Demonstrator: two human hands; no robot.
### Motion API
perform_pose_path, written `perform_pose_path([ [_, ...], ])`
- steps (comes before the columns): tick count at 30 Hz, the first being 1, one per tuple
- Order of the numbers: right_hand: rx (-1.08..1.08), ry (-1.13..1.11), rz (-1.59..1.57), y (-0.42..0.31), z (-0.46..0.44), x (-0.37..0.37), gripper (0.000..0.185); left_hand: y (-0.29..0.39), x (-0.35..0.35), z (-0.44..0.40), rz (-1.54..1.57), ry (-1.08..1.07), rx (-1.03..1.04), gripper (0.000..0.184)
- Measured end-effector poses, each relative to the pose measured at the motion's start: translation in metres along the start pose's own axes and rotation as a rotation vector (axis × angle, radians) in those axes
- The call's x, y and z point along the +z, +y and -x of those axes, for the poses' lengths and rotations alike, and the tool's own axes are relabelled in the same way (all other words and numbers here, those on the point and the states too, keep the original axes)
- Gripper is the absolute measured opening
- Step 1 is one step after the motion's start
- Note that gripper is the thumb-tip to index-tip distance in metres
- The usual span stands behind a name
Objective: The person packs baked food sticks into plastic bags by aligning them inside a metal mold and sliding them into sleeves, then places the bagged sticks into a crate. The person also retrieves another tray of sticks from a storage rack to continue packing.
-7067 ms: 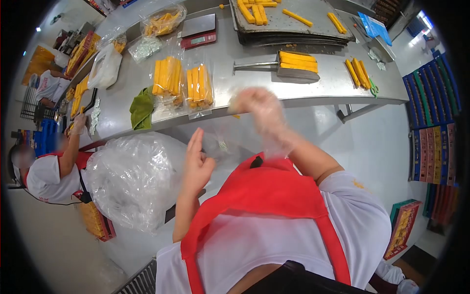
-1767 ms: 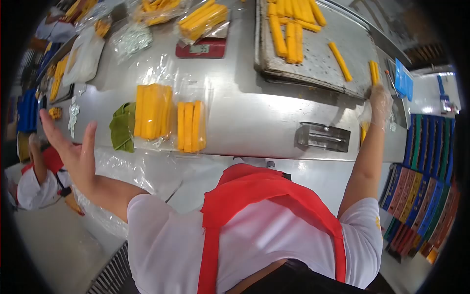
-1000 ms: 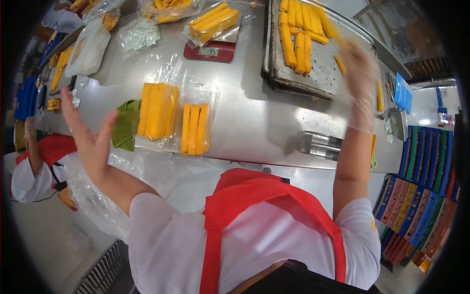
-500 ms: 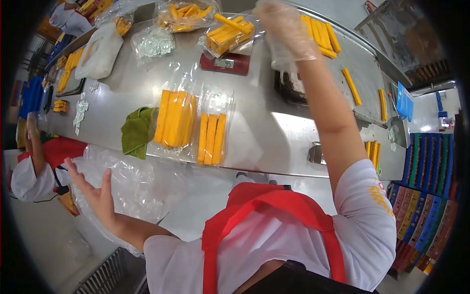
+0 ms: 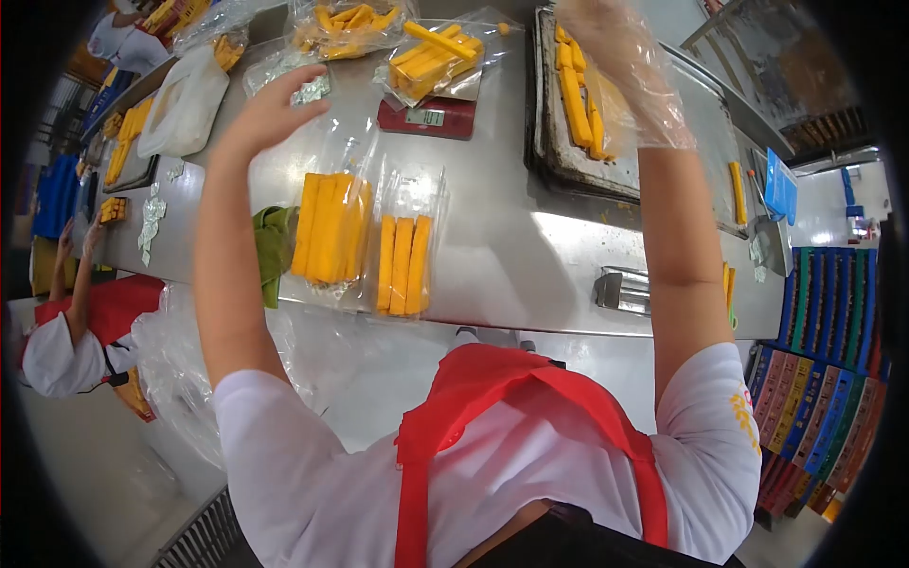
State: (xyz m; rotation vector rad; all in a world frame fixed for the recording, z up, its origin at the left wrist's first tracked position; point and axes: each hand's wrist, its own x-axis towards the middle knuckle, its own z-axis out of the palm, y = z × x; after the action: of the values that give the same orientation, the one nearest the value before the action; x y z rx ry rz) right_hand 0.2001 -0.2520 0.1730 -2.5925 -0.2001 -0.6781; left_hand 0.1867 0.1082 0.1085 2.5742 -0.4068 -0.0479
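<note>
My left hand (image 5: pixel 270 114) is bare and reaches over the table, fingers apart and holding nothing. It is nearest a clear bag of small silvery sachets (image 5: pixel 311 90). A clear bag of yellow sticks (image 5: pixel 431 62) lies on a red digital scale (image 5: pixel 426 118), one stick across its top. My right hand (image 5: pixel 615 57), in a loose clear plastic glove, is over the metal baking tray (image 5: pixel 606 175), near several yellow sticks (image 5: pixel 575 104). Blur and the frame edge hide its fingers. Nearer to me are two clear bags of upright sticks (image 5: pixel 331 227) (image 5: pixel 404 265).
A green cloth (image 5: pixel 272 251) lies beside the filled bags. A metal tool (image 5: pixel 625 289) sits near the front edge. A white plastic container (image 5: pixel 189 104) stands at left. A co-worker's hands (image 5: pixel 80 241) are at the far left, and stacked coloured crates (image 5: pixel 824 379) stand at right.
My left hand has swung up from below the table edge to above the table. My right hand has moved right over the tray. The scale reading has gone from 95 to 101.
</note>
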Motion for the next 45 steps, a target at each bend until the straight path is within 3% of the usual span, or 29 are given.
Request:
perform_pose_path([
  [3, 0.113, -0.099, 0.127, -0.012, 0.012, -0.012, 0.032, -0.03, 0.022, -0.068, -0.096, -0.173, -0.022, 0.042],
  [5, 0.014, -0.096, -0.069, -0.004, 0.019, -0.011, 0.031, -0.036, 0.029, -0.101, -0.123, -0.217, 0.013, 0.041],
  [7, 0.037, -0.149, -0.031, -0.01, 0.024, -0.022, 0.03, -0.025, 0.033, -0.123, -0.363, 0.008, -0.037, 0.032],
  [9, 0.057, -0.209, -0.002, -0.005, 0.023, -0.012, 0.029, -0.016, 0.034, -0.128, -0.362, 0.031, -0.001, 0.031],
  [11, -0.257, -0.158, -0.185, 0.011, 0.014, 0.015, 0.027, -0.019, 0.037, -0.136, -0.446, 0.108, 0.111, 0.031],
  [14, -0.06, -0.186, -0.234, -0.021, 0.011, 0.036, 0.027, -0.017, 0.044, -0.132, -0.455, 0.192, 0.13, 0.035],
  [16, -0.157, -0.399, -0.081, -0.028, -0.003, 0.056, 0.029, -0.031, 0.054, -0.135, -0.398, 0.215, 0.177, 0.034],
  [18, -0.152, -0.401, -0.11, -0.03, -0.005, 0.055, 0.029, -0.052, 0.06, -0.142, -0.336, 0.239, 0.217, 0.034],
  [20, -0.144, -0.405, -0.13, -0.028, -0.005, 0.054, 0.029, -0.08, 0.056, -0.152, -0.512, 0.109, 0.235, 0.029],
  [22, -0.182, -0.286, -0.278, -0.019, -0.003, 0.052, 0.028, -0.096, 0.032, -0.156, -0.624, 0.057, 0.064, 0.024],
  [26, -0.165, -0.181, -0.272, -0.026, 0.01, 0.024, 0.027, -0.192, -0.016, -0.16, -0.911, 0.132, -0.203, 0.026],
  [27, -0.148, -0.29, -0.248, -0.02, 0.004, 0.021, 0.027, -0.218, -0.026, -0.16, -0.999, 0.096, -0.281, 0.027],
  [28, -0.129, -0.396, -0.228, -0.015, 0.0, 0.022, 0.027, -0.24, -0.024, -0.151, -0.973, 0.401, -0.088, 0.028],
  [30, -0.142, -0.344, -0.19, -0.002, -0.008, 0.043, 0.027, -0.23, -0.02, -0.133, -0.931, 0.697, 0.116, 0.03],
  [32, -0.154, -0.292, -0.154, 0.0, -0.009, 0.05, 0.027, -0.16, -0.02, -0.113, -0.311, -0.001, -0.733, 0.037],
  [33, -0.118, -0.318, -0.156, -0.003, -0.01, 0.049, 0.027, -0.159, -0.021, -0.109, -0.318, -0.002, -0.731, 0.037],
  [35, -0.085, -0.331, -0.165, -0.012, -0.012, 0.044, 0.027, -0.154, -0.026, -0.103, -0.488, 0.49, -0.12, 0.037],
  [38, -0.01, -0.449, -0.154, -0.029, -0.009, 0.044, 0.025, -0.061, -0.013, -0.083, -0.268, 0.519, 0.04, 0.034],
  [40, -0.142, -0.463, -0.058, -0.018, -0.01, 0.092, 0.022, -0.028, 0.004, -0.087, -0.156, 0.161, -0.06, 0.036],
  [42, -0.196, -0.392, -0.059, -0.01, -0.005, 0.13, 0.024, 0.0, 0.02, -0.093, -0.143, -0.215, -0.102, 0.055],
  [44, -0.249, -0.326, -0.058, -0.006, -0.011, 0.145, 0.025, 0.02, 0.041, -0.096, -0.381, -0.267, -0.01, 0.081],
  [45, -0.204, -0.314, -0.048, -0.005, -0.015, 0.149, 0.025, 0.015, 0.052, -0.104, -0.334, -0.247, 0.016, 0.094],
])
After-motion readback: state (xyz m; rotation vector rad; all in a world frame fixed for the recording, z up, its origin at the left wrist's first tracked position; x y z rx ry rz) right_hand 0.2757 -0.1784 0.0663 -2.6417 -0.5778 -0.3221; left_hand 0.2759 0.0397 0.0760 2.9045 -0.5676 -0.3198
